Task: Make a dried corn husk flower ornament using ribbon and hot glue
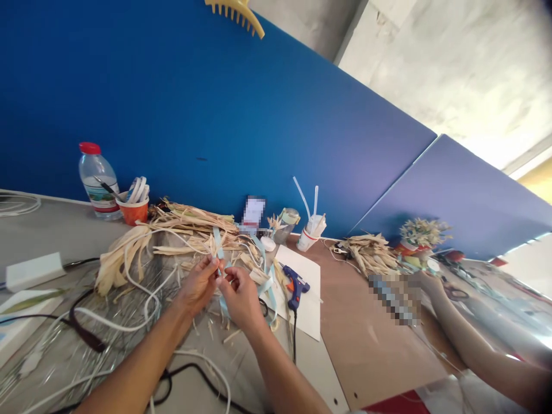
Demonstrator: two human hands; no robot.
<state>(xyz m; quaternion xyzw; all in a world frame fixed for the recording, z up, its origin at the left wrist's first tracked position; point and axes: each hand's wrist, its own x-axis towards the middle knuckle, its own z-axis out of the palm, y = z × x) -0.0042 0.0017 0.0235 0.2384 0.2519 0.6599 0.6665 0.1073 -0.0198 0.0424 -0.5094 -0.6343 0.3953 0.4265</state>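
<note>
My left hand and my right hand meet above the littered table, both with fingers pinched. Between their fingertips runs a narrow light blue ribbon, one end sticking up past the left fingers. Loops of the same ribbon hang beside and behind my right hand. Whether a small piece is also pinched with it, I cannot make out. Dried corn husks lie in a heap just beyond my hands. To the right of my right hand, a blue glue gun rests on a white sheet.
White and black cables snake over the left side, among thin clear sticks. At the back stand a red-capped bottle, an orange cup, a phone and a paper cup. A co-worker's arm reaches in from the right.
</note>
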